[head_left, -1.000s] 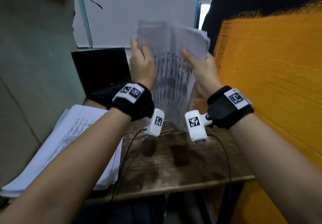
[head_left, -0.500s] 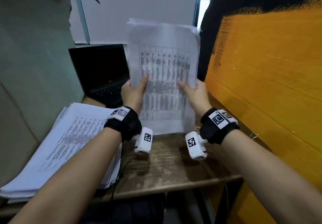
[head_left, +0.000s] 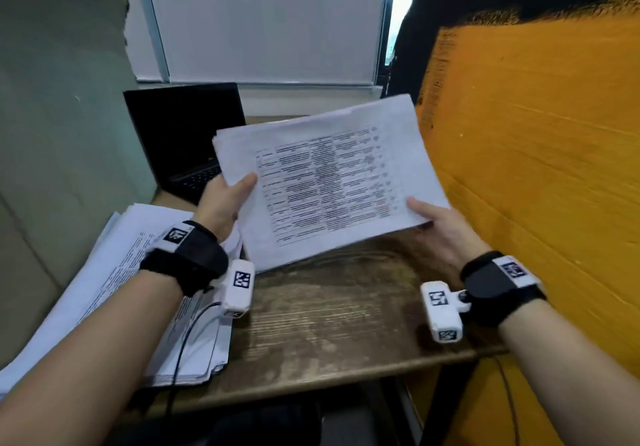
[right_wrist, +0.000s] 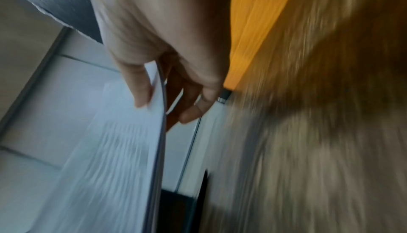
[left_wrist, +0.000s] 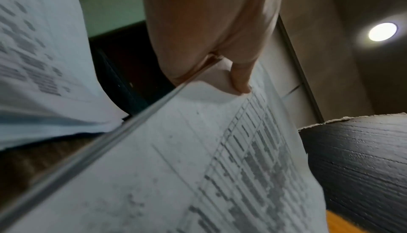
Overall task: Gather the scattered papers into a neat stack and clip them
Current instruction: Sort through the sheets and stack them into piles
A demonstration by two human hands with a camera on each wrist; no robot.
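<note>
Sheaf of papers [head_left: 329, 182], upright before, now tilted flatter; left hand [head_left: 223, 203] and right hand [head_left: 443, 230] pinch its edges, seemingly lower

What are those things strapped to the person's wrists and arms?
Both hands, the left hand and the right hand, are bare, with no sleeves. Each wrist wears a black band bearing a white tag printed with a black square code. A white boxy camera, also code-marked, sits under each wrist, trailing a thin black cable.
</note>
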